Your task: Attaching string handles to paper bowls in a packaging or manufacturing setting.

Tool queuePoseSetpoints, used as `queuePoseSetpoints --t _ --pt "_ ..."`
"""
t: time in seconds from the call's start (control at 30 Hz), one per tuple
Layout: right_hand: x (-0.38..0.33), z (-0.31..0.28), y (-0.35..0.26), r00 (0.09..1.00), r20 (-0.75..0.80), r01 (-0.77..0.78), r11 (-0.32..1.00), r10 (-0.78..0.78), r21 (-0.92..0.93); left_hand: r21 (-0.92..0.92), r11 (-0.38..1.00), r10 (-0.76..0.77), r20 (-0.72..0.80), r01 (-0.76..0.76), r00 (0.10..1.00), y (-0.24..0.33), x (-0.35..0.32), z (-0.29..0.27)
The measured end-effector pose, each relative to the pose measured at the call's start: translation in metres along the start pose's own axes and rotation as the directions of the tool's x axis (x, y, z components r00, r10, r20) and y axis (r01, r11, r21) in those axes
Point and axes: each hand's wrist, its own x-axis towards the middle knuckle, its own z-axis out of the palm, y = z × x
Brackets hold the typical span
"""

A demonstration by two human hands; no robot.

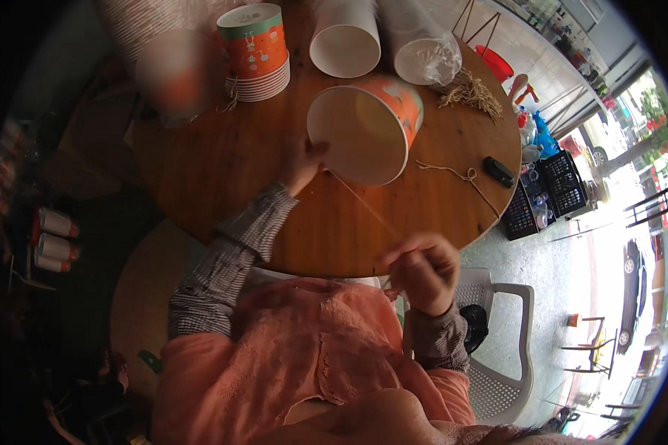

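Observation:
A large orange paper tub (pixel 360 141) lies tipped over on the round wooden table, its white open mouth toward me. My left hand (pixel 304 165) grips the left side of its rim, thumb and fingers partly hidden against the paper. From the lower rim a thin string (pixel 365 204) runs taut down to the right. My right hand (pixel 425 273) is closed on that string near the table's front edge, slightly smeared by motion. Another loose string (pixel 453 174) curls over the tabletop to the right of the tub.
Stacked orange and green tubs (pixel 254 52) stand at the back, beside white nested tubs (pixel 345 48) and a plastic-wrapped stack (pixel 423 59). A string bundle (pixel 473 95) and a small black object (pixel 498 172) lie rightward. A grey chair (pixel 523 319) and black crate (pixel 560 185) stand right.

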Motion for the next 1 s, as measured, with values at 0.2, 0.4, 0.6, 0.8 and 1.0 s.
queuePoseSetpoints --t 0.2,0.4,0.6,0.8,1.0 --pt "0.017 -0.022 -0.025 0.846 -0.332 0.356 0.906 -0.417 -0.229 0.497 0.801 0.304 0.145 -0.335 0.942 0.077 -0.027 -0.039" --pt "0.030 -0.011 -0.011 0.938 -0.313 0.142 0.988 -0.152 -0.053 0.796 0.459 0.143 0.372 -0.395 0.917 0.152 -0.066 -0.058" --pt "0.036 0.027 0.015 0.968 -0.239 0.023 0.975 -0.077 -0.222 0.708 0.475 0.486 0.284 -0.523 0.826 0.174 -0.095 -0.019" --pt "0.036 0.048 0.009 0.977 -0.180 0.082 0.980 -0.116 -0.183 0.392 0.783 0.400 0.278 -0.483 0.873 0.162 -0.136 0.020" --pt "0.024 0.048 0.005 0.979 -0.172 0.089 0.986 -0.113 -0.140 0.126 0.972 0.144 0.342 -0.198 0.928 0.152 -0.143 0.028"
